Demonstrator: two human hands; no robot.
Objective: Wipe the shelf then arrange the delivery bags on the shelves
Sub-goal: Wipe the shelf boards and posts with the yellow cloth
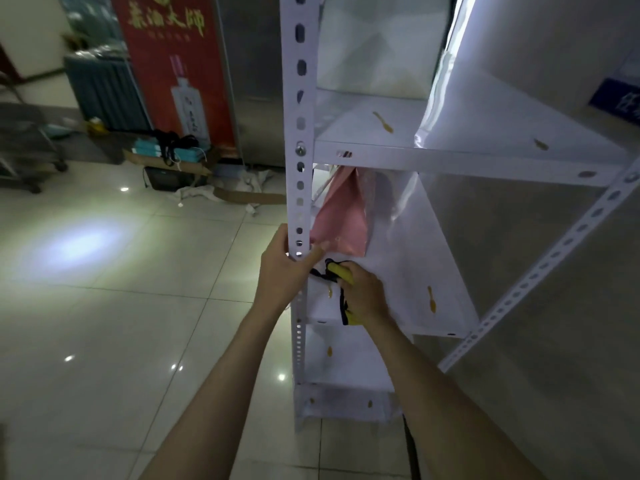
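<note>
A white metal shelf unit stands before me, with a perforated front post (pixel 299 133). My left hand (pixel 284 268) grips that post at the level of the middle shelf (pixel 415 271). My right hand (pixel 363 294) holds a yellow cloth with black trim (pixel 341 273) pressed on the front left of the middle shelf. A pink delivery bag (pixel 341 216) stands on the same shelf just behind the cloth. A white bag (pixel 377 43) sits on the upper shelf (pixel 450 157). Brownish-yellow stains (pixel 430 299) mark the shelf boards.
To the left is a glossy tiled floor (pixel 121 289). A red advertising banner (pixel 180 74), a blue suitcase (pixel 104 88), cardboard boxes (pixel 173 161) and rags lie at the back. A grey wall (pixel 554 306) runs along the right side of the shelf unit. A cart (pixel 24 143) stands far left.
</note>
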